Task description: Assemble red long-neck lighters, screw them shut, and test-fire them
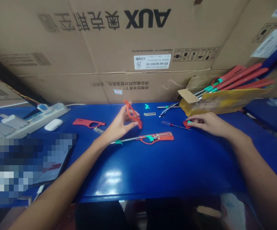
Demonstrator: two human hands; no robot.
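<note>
My left hand point(121, 123) grips a red lighter handle shell point(131, 112), raised and tilted above the table. At the right, the fingers of my right hand point(206, 123) are closed at a small red-and-green part point(187, 124), mostly covered by the hand. Between the hands lies an opened gas lighter point(157, 137) with a metal tube, a green trigger and wires showing in its red shell. A screwdriver point(173, 124) with a clear handle rests left of my right hand. Farther back are a small green piece point(147, 106) and a clear fuel tank point(150, 114).
A taped carton point(224, 101) full of red lighters stands at the back right, with a metal tube and wires point(168, 107) beside it. Another red shell point(88, 123), a white earbud case point(53, 125), a power strip point(42, 118) and a tablet point(57, 159) are on the left.
</note>
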